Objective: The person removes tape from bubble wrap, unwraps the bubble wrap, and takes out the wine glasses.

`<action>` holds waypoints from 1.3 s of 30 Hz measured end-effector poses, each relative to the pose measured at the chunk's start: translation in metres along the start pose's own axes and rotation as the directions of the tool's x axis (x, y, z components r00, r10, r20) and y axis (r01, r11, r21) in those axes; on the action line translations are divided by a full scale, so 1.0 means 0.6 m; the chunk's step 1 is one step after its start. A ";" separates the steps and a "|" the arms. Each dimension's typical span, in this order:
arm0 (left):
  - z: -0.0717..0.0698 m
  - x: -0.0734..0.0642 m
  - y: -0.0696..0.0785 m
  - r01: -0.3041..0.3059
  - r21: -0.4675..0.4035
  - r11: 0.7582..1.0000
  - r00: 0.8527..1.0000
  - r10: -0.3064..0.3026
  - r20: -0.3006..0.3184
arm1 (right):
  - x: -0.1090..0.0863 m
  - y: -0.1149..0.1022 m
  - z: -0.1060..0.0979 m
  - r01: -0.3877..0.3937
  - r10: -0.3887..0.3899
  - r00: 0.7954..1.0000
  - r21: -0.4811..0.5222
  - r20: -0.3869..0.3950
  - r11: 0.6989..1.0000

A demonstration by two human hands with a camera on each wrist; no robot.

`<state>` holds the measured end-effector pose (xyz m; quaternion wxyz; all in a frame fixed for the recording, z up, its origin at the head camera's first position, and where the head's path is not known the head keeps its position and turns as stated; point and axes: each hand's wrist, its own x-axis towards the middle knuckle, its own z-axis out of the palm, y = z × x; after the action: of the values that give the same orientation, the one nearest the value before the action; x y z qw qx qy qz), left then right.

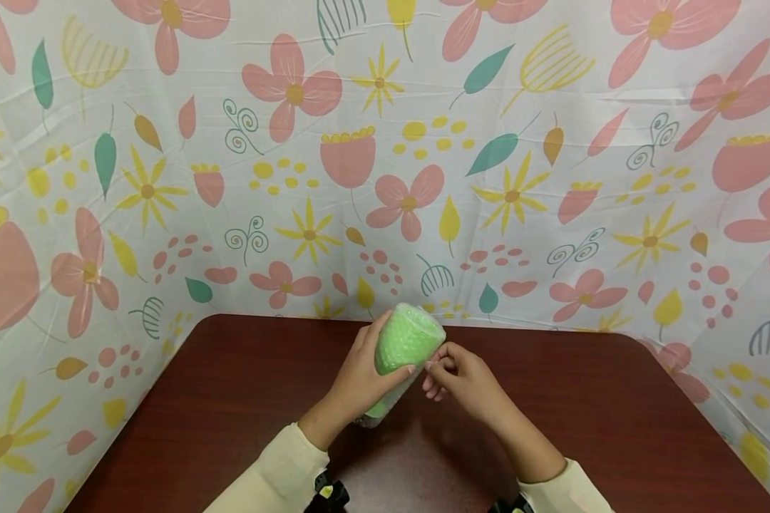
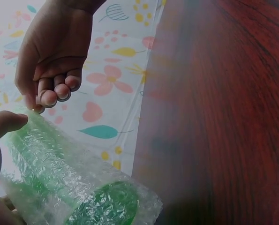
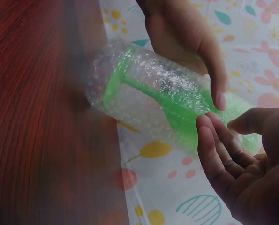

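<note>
A green stemmed goblet (image 3: 181, 119) lies wrapped in clear bubble wrap (image 3: 169, 75); its foot, thin stem and wider bowl show through in the right wrist view. My left hand (image 1: 362, 370) grips the bundle from the left, thumb across the near side, and tilts it above the table with the bowl end up and away. At the bundle's right side, my right hand (image 1: 471, 385) has its thumb and forefinger together at the edge of the wrap, pinching it near the bowl end. Its other fingers are bent below.
The dark reddish wooden table (image 1: 250, 399) has rounded far corners. A white cloth (image 1: 359, 192) with flowers and leaves hangs behind the table and along both sides. Cream sleeves (image 1: 282, 467) and black wrist straps (image 1: 326, 491) show at the near edge.
</note>
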<state>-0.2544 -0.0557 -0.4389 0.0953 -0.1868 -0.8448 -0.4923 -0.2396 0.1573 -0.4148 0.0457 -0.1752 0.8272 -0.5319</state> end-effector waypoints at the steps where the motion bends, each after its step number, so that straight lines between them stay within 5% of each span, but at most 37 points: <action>1: 0.000 0.000 0.000 0.007 0.002 1.000 1.000 -0.007 0.001 | 0.000 0.000 0.000 0.002 -0.002 1.000 0.001 0.001 1.000; 15: -0.003 -0.004 -0.002 0.070 -0.019 0.997 0.994 -0.068 0.087 | -0.002 0.001 -0.001 -0.003 0.001 0.999 0.058 0.035 0.998; 24: -0.004 0.000 -0.002 0.075 -0.012 0.997 0.996 -0.074 0.051 | 0.000 0.000 -0.002 -0.009 0.006 0.999 0.050 0.050 0.999; 39: -0.005 -0.001 -0.002 0.095 -0.037 0.995 0.991 -0.090 0.103 | -0.002 0.002 -0.005 0.008 -0.008 0.999 0.012 0.034 1.000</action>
<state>-0.2544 -0.0588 -0.4385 0.0254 -0.1741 -0.8458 -0.5036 -0.2396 0.1606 -0.4148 0.0588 -0.1873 0.8224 -0.5340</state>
